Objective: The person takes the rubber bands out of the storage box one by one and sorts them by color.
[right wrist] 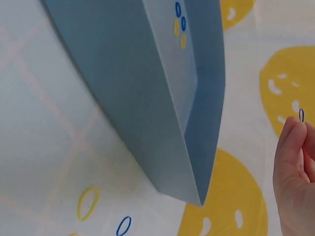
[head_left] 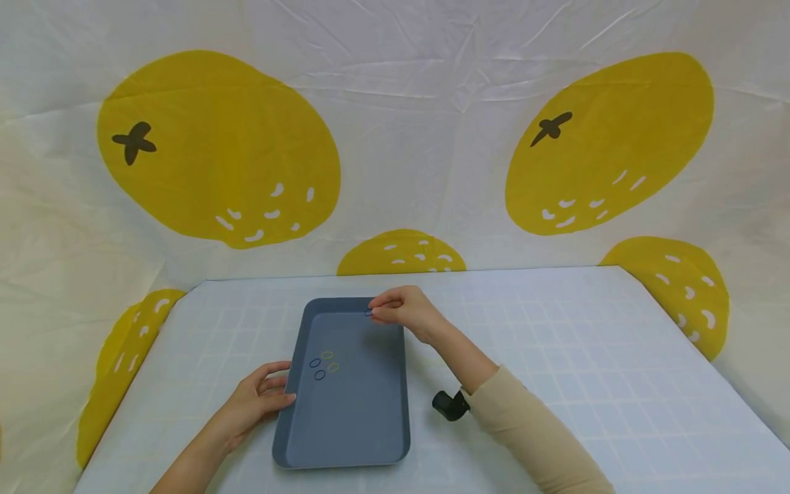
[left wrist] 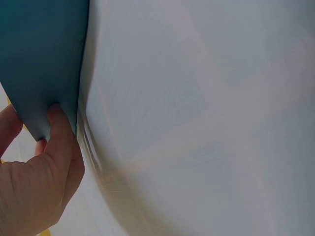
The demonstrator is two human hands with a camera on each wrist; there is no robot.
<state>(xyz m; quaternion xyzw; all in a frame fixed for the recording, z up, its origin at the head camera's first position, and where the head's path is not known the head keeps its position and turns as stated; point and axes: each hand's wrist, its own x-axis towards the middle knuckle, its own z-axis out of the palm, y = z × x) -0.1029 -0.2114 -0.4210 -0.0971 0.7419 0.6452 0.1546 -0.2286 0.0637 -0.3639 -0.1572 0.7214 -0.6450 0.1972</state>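
Note:
A grey-blue rectangular tray (head_left: 352, 425) lies on the table. Inside it, left of the middle, sit two blue rings (head_left: 315, 363) and two yellow rings (head_left: 333, 368), small and thin like rubber bands. At the tray's left side my left hand (head_left: 256, 401) grips the edge, thumb at the rim and fingers spread along the outer wall; in the left wrist view the fingers (left wrist: 59, 128) lie against the tray. Over the far right corner, my right hand (head_left: 407, 312) pinches a small blue ring (right wrist: 301, 115) between thumb and fingertips.
In the right wrist view, a yellow ring (right wrist: 88, 203) and a blue ring (right wrist: 124, 226) lie on the tablecloth beside the tray. A black device (head_left: 450, 405) is at the right sleeve. A white curtain (head_left: 426, 158) with yellow fruit prints stands behind the table.

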